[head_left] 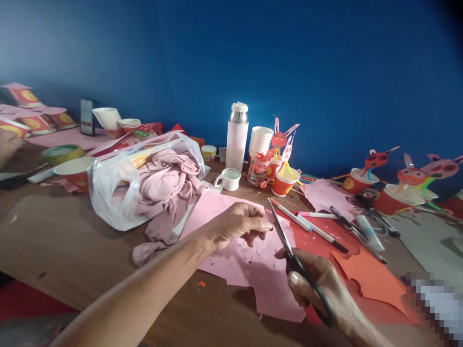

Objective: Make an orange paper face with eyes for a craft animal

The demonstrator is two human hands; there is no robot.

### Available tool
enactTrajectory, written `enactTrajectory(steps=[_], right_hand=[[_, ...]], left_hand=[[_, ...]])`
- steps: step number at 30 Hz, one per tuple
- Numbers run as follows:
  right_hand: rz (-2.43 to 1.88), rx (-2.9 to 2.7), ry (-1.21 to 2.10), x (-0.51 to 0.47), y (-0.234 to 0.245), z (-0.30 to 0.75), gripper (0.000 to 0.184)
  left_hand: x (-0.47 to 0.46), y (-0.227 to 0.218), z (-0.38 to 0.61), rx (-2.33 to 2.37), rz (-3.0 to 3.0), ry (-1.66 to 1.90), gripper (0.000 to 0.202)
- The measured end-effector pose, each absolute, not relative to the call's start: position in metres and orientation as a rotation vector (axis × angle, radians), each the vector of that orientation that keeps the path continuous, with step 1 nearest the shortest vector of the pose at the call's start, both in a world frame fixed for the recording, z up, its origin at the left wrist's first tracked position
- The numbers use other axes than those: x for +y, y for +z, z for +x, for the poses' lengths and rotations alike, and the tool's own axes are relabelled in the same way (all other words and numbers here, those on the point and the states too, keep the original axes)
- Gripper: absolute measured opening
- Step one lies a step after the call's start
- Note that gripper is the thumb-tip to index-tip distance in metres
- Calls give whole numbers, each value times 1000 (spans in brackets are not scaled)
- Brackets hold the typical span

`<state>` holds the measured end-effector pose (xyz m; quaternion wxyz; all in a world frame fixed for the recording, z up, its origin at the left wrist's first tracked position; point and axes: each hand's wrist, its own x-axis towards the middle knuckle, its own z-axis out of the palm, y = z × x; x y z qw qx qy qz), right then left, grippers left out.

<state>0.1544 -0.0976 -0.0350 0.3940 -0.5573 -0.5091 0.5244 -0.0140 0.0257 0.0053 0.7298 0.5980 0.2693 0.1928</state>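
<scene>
Black-handled scissors [281,232] sit in my right hand [320,277], with fingers through the handles and the blades pointing up and away. Just left of the blades, my left hand [240,224] is closed in a pinch; whatever is between its fingertips is too small to make out. Beneath both hands lies a pink paper sheet [217,250] with cut edges and small dark scraps on it. To its right are a red sheet [314,238] and a cut orange piece [379,286]. Several markers [325,234] rest on the red sheet.
A plastic bag [115,202] with pink cloth [170,178] stands left. Behind are a thermos [237,140], a white mug [230,179] and stacked paper cups [261,140]. Cups with paper rabbit figures [285,183] stand right. Another person's hand [9,144] is at far left.
</scene>
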Motion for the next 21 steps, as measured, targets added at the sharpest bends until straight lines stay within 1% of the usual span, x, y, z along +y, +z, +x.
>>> enactTrajectory(steps=[6,13,21], right_hand=[[-1391,-1313,1337,-99,-36,154,54],[-1366,-1302,1381,-98,-39,155,53],[-1432,-1364,1313,-102,-37,153,51]], left_hand=[[23,2,-10,644,1256,524,12],[25,0,-12,658,1293,523,10],[26,1,-11,674,1269,512,10]])
